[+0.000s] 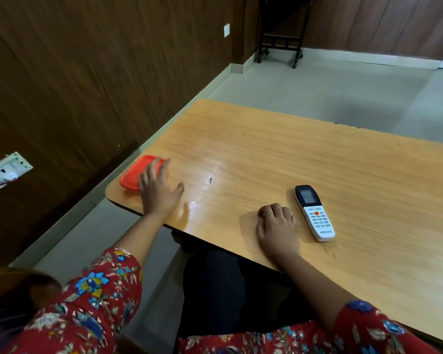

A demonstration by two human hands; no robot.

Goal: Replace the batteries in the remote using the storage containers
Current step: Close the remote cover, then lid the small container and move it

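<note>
A white remote (pixel 315 213) with a dark screen end lies face up on the wooden table (pixel 292 154), right of centre. My right hand (pixel 276 226) rests on the table just left of the remote, fingers curled, with nothing visible in it. A red-lidded storage container (pixel 136 172) sits at the table's near left corner. My left hand (pixel 159 190) hovers over the container's right side with fingers spread, blurred, covering part of the lid. No batteries are visible.
The table's left edge runs close to a dark wood-panelled wall with a socket plate (pixel 8 169). A small dark speck (pixel 210 179) lies mid-table. A black wheeled stand (pixel 279 42) is on the floor beyond.
</note>
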